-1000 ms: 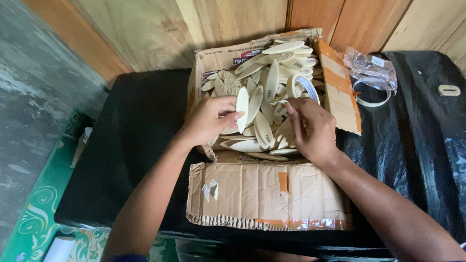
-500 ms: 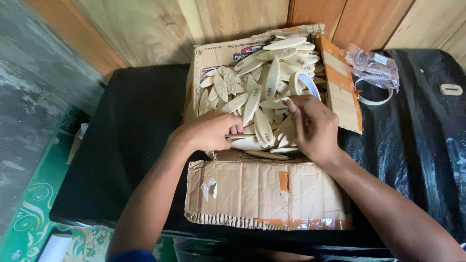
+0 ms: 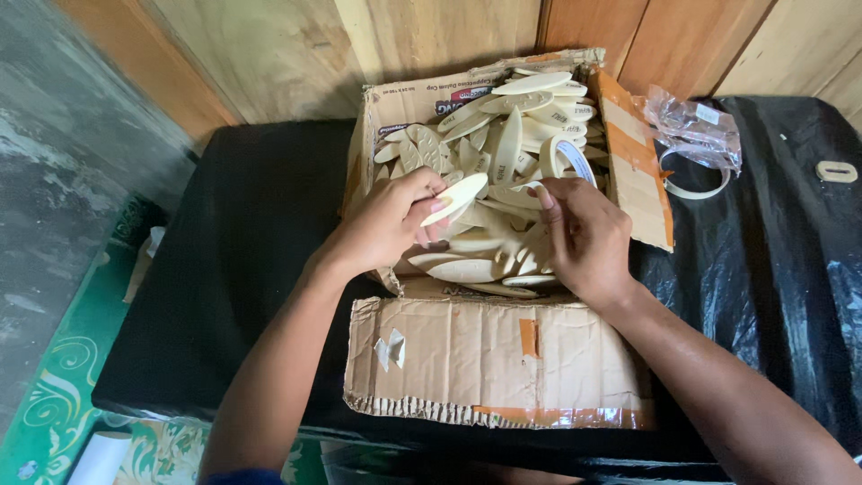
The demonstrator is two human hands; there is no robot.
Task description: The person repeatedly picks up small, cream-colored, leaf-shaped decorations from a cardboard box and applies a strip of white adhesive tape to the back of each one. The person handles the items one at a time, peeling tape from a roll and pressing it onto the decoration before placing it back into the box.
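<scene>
So my left hand [image 3: 391, 224] has one pale oval wooden piece [image 3: 456, 198] pinched flat between its fingertips, lifted clear above the pile [image 3: 503, 153] in the cardboard box [image 3: 489, 359], while my right hand [image 3: 584, 238] rests loosely open, digging among the rest

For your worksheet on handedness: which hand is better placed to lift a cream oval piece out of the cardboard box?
Probably the left hand: it already pinches one cream oval piece above the pile, while the right hand lies knuckles-up among pieces in the cardboard box.

Pale oval pieces [image 3: 503, 193] in open cardboard box [image 3: 489, 359] on table [image 3: 224, 269], tape ring [image 3: 696, 184] (perhaps bagged) right of box
</scene>
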